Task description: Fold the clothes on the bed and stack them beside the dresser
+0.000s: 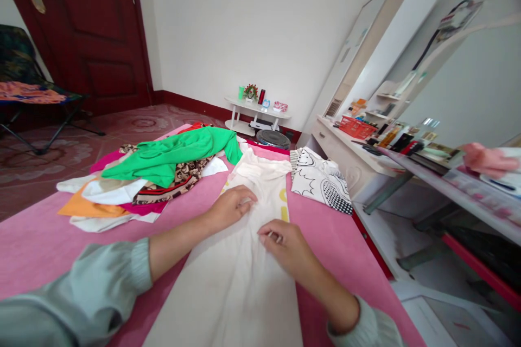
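Observation:
A long white garment [228,276] with yellow print along its edges lies lengthwise on the pink bed cover [337,271]. Over its upper part is my left hand [236,207], fingers curled, touching or just above the cloth. My right hand [279,238] is lower and to the right, with thumb and fingertips pinched together at the garment's middle. Whether either hand grips the fabric is too small to tell. Creases run down the cloth between the hands.
A heap of clothes with a green garment [183,152] on top lies at the left. A folded black-and-white patterned garment [319,179] is at the right. Beyond stand a low white table [260,110] and a dresser [342,146] holding a red basket [357,127].

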Action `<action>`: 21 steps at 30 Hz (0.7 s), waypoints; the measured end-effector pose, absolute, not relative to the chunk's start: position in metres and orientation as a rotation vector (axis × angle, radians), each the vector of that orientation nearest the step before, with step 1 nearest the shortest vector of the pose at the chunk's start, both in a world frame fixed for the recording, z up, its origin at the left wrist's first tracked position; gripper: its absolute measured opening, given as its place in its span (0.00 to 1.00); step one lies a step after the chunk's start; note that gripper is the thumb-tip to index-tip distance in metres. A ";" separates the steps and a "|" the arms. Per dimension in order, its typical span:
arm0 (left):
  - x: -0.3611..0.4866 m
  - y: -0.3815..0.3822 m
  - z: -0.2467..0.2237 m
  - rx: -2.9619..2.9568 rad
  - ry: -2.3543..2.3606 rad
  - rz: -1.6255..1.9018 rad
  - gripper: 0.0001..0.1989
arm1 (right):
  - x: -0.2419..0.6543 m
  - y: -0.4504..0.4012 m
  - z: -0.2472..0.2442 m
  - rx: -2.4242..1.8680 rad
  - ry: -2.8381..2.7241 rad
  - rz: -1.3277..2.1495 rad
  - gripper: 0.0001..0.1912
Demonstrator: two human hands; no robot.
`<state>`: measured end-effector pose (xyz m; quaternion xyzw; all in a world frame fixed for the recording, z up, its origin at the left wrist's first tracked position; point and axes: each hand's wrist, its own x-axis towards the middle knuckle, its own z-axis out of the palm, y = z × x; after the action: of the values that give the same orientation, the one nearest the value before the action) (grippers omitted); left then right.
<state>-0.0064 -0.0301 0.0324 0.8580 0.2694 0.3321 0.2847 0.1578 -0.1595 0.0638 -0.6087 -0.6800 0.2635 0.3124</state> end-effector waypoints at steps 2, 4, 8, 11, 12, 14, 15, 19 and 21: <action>0.014 -0.024 0.027 2.360 0.727 0.903 0.13 | 0.185 -0.123 0.057 -1.653 -1.775 0.551 0.09; 0.027 -0.021 0.020 2.451 0.746 0.879 0.15 | 0.216 -0.088 0.052 -1.733 -1.712 0.427 0.10; 0.034 -0.021 0.008 2.587 0.768 0.803 0.15 | 0.272 -0.027 0.047 -1.896 -1.629 0.142 0.15; 0.032 -0.022 0.006 2.590 0.769 0.797 0.15 | 0.296 0.007 0.041 -2.008 -1.638 -0.083 0.21; 0.031 -0.022 0.005 2.589 0.768 0.806 0.15 | 0.300 0.017 0.039 -2.046 -1.649 -0.142 0.22; 0.031 -0.022 0.005 2.586 0.773 0.828 0.15 | 0.307 0.035 0.034 -2.085 -1.695 -0.207 0.23; 0.031 -0.022 0.004 2.584 0.777 0.835 0.15 | 0.310 0.043 0.032 -2.081 -1.725 -0.206 0.23; 0.033 -0.023 0.005 2.573 0.800 0.835 0.15 | 0.328 0.072 0.033 -2.027 -1.831 -0.056 0.13; 0.033 -0.024 0.007 2.572 0.811 0.831 0.15 | 0.336 0.084 0.036 -2.030 -1.835 0.011 0.13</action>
<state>0.0329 -0.0238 0.0068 0.8999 0.2836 0.2906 0.1592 0.3363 0.0841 0.0356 -0.7265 -0.6570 0.0040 0.2011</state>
